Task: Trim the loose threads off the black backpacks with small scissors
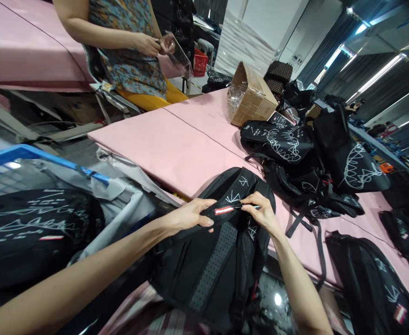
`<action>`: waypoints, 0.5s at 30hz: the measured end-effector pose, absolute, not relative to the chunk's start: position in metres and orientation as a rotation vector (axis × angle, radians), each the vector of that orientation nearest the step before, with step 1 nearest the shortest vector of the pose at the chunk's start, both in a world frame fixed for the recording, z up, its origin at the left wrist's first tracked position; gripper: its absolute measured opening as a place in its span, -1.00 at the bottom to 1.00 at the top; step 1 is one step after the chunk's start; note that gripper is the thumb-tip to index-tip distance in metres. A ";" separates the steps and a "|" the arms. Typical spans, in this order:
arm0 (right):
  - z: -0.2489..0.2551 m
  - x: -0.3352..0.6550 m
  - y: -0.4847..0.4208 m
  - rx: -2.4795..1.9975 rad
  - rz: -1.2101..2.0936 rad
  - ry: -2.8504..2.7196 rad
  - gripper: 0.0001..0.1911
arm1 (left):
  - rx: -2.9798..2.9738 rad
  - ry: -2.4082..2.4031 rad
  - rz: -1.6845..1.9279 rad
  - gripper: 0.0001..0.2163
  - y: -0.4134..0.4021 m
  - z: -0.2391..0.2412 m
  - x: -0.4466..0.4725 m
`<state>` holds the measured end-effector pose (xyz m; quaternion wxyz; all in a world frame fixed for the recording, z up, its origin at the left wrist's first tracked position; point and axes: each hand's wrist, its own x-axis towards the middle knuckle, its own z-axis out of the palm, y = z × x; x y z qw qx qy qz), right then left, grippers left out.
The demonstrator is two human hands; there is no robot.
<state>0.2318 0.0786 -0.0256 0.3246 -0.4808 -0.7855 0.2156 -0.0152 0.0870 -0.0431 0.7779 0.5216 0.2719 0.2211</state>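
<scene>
A black backpack (211, 260) with white scribble print hangs over the near edge of the pink table (176, 144). My left hand (190, 216) grips its top, fingers closed beside a small red label (224, 210). My right hand (262, 211) pinches something small at the top of the backpack, apparently a zipper pull, just right of the label.
A pile of similar black bags (312, 163) lies on the table's right, with another backpack (372, 284) nearer. A cardboard box (251, 95) stands at the back. A blue crate (33, 204) at left holds more bags. Another person (128, 46) sits behind, holding clear plastic.
</scene>
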 end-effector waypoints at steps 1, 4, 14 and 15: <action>-0.026 0.231 0.079 -1.265 0.565 -2.063 -0.80 | 1.131 0.585 0.479 -0.65 0.087 -0.043 -0.015; -0.026 0.231 0.079 -1.266 0.557 -2.063 -0.81 | 1.132 0.587 0.478 -0.66 0.087 -0.044 -0.015; -0.025 0.237 0.075 -1.290 0.557 -2.052 -0.84 | 1.143 0.607 0.474 -0.67 0.087 -0.040 -0.014; -0.025 0.237 0.075 -1.286 0.550 -2.054 -0.84 | 1.148 0.607 0.474 -0.68 0.087 -0.039 -0.014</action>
